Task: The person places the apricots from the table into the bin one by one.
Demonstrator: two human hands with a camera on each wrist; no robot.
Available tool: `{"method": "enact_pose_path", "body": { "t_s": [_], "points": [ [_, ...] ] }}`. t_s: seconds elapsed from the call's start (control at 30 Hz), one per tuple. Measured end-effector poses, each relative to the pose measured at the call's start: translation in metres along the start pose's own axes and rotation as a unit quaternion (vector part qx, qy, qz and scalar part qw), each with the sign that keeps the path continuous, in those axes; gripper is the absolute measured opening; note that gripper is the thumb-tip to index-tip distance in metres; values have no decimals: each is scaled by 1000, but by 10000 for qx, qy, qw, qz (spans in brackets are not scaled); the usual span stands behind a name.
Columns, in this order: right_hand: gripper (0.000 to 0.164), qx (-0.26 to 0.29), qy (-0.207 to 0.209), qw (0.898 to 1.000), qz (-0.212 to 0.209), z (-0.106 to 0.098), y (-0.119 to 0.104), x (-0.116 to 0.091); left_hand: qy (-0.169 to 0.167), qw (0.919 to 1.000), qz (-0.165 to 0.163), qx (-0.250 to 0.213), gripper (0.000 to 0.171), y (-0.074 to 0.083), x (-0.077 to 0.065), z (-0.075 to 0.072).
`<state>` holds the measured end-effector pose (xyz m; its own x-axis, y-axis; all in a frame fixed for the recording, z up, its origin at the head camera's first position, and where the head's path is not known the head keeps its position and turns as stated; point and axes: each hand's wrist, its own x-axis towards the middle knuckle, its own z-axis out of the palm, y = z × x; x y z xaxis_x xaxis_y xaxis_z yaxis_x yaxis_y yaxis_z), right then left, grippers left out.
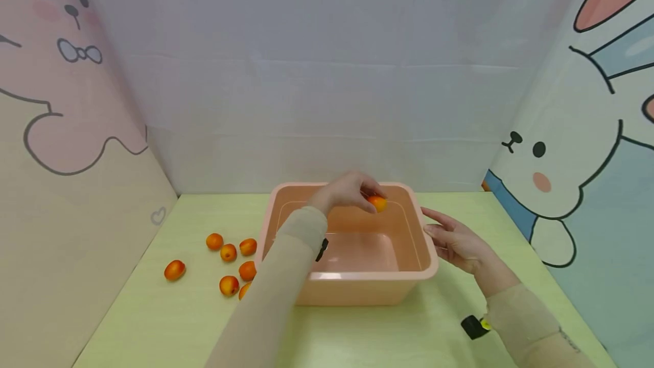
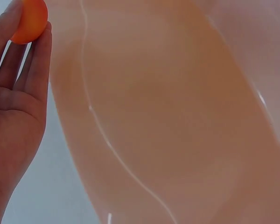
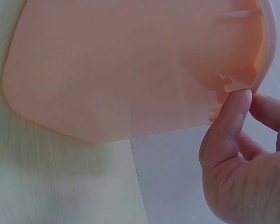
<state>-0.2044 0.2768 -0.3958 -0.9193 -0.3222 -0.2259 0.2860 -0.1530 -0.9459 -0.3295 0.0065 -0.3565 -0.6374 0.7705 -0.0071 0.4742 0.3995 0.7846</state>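
A pale cloth backdrop (image 1: 327, 84) rises behind your tabletop (image 1: 357, 337), flanked by a panel with a cartoon rabbit (image 1: 562, 186) on your right and one with a pink cartoon figure (image 1: 76, 124) on your left. Seven loose fruits (image 1: 229, 285), red-orange and yellow, sit on the tabletop left of the pink tub (image 1: 352, 291); one lies apart, farthest left, and the nearest to your left sleeve (image 1: 278, 283) is partly covered by it. That sleeve crosses the tub's near left corner, hiding part of the rim and interior from the head view. A black device (image 1: 475, 327) shows at your right cuff (image 1: 521, 314). Your left hand (image 1: 349, 192) pinches a single orange fruit (image 1: 377, 204) between thumb and fingers, above the tub's interior, toward its far right corner. Your right hand (image 1: 457, 243), across from it, grips the tub's right rim by thumb and fingertips, the fruit lying to its left.
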Motion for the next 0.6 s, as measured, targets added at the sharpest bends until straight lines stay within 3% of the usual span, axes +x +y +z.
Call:
{"method": "enact_pose_path", "body": {
  "t_s": [0.27, 0.4, 0.6],
  "points": [
    [68, -30, 143, 9999, 58, -1, 1, 1, -616, 9968, -173, 480, 37, -7, 5, 8],
    [67, -45, 183, 9998, 93, 0, 1, 1, -775, 9965, -181, 263, 37, -9, 5, 12],
    [70, -9, 104, 9999, 65, -1, 0, -2, -723, 9966, -210, -340, 37, -18, 5, 15]
  ]
}}
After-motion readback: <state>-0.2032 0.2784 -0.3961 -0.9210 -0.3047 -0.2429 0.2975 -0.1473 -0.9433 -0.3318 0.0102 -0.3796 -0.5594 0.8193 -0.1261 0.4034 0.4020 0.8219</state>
